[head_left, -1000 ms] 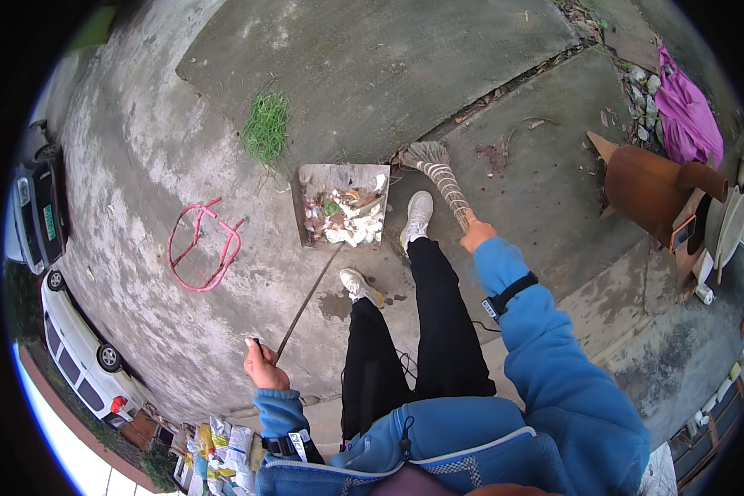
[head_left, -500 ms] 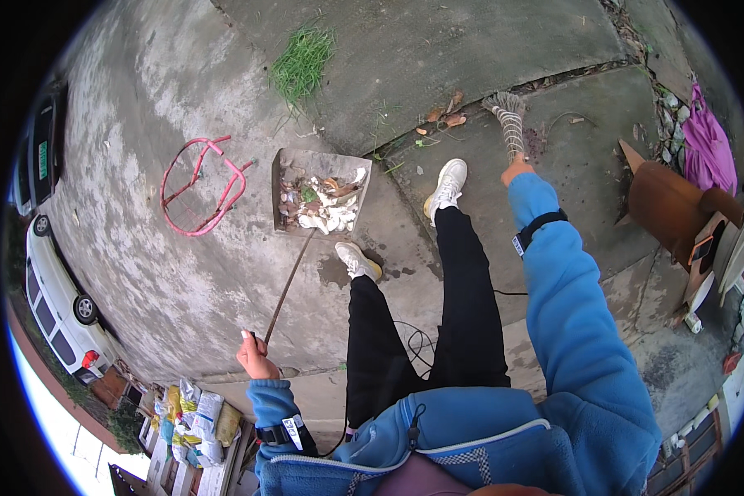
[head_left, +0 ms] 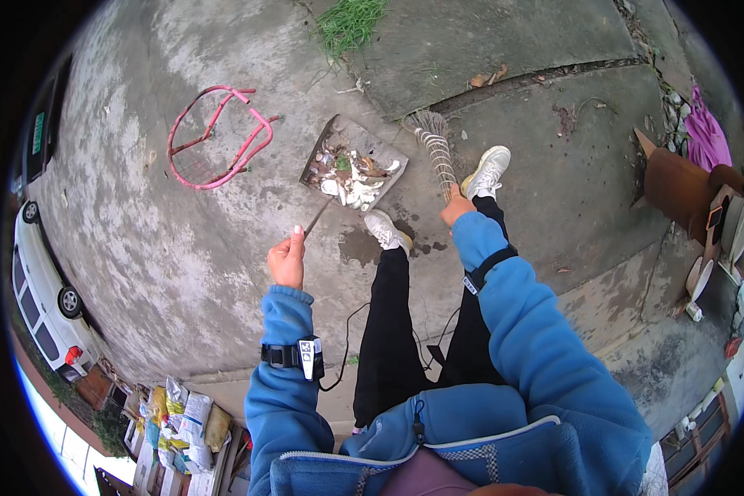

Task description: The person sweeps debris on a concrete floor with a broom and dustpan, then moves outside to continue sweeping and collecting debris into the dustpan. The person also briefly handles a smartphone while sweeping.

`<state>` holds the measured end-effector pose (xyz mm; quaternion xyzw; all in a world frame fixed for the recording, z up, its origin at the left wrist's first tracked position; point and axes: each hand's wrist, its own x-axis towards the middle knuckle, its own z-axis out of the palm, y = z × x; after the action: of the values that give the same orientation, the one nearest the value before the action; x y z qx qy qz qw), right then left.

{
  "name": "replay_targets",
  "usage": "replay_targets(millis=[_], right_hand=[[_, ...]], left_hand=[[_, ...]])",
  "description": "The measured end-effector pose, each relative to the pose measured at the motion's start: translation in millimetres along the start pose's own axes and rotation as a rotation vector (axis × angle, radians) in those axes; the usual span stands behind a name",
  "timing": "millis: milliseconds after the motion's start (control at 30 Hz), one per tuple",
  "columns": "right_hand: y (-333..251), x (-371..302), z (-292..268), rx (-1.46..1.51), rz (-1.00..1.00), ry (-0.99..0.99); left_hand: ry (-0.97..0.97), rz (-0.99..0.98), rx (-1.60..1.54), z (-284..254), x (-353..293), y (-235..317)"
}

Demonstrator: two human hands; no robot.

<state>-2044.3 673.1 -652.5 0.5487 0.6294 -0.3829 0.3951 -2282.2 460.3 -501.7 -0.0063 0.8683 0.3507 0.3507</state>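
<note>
My right hand [head_left: 455,206] is wrapped round the bound handle of a short straw broom [head_left: 438,155]. Its frayed bristles touch the concrete just right of the dustpan. In my left hand [head_left: 287,258] is the thin handle of the dustpan [head_left: 326,142], whose square pan lies on the ground ahead of me. White pieces, brown leaves and a bit of green [head_left: 354,175] fill part of the pan. My left shoe [head_left: 386,230] stands close to the pan's near edge, and my right shoe [head_left: 488,171] is beside the broom.
A pink round metal frame [head_left: 221,136] stands left of the dustpan. Pulled grass [head_left: 349,26] lies farther ahead. Dry leaves [head_left: 489,77] sit by a crack in the concrete. On the right are a rusty brown container [head_left: 680,192] and purple cloth [head_left: 706,136]. A white car [head_left: 45,289] is parked far left.
The broom has swung left toward the dustpan. My left hand has moved forward and right, and the pan now sits at a tilted angle. The loose leaves beside the crack appear fewer.
</note>
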Motion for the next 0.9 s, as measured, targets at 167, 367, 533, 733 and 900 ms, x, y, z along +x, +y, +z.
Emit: replay_targets(millis=[167, 367, 533, 733, 900], right_hand=[[10, -79, -16, 0.385, 0.069, -0.237], [69, -63, -93, 0.676, 0.077, 0.041], [68, 28, -163, 0.739, 0.218, 0.227], [40, 8, -72, 0.680, 0.187, 0.025], [74, -60, -40, 0.877, 0.066, -0.183]], left_hand=[[-0.079, -0.012, 0.109, 5, 14, -5], [-0.046, -0.033, 0.154, -1, 22, 0], [-0.034, -0.014, 0.170, -4, 22, 5], [-0.027, -0.004, 0.141, -7, 18, 3], [-0.070, 0.012, 0.185, -16, 26, 1]])
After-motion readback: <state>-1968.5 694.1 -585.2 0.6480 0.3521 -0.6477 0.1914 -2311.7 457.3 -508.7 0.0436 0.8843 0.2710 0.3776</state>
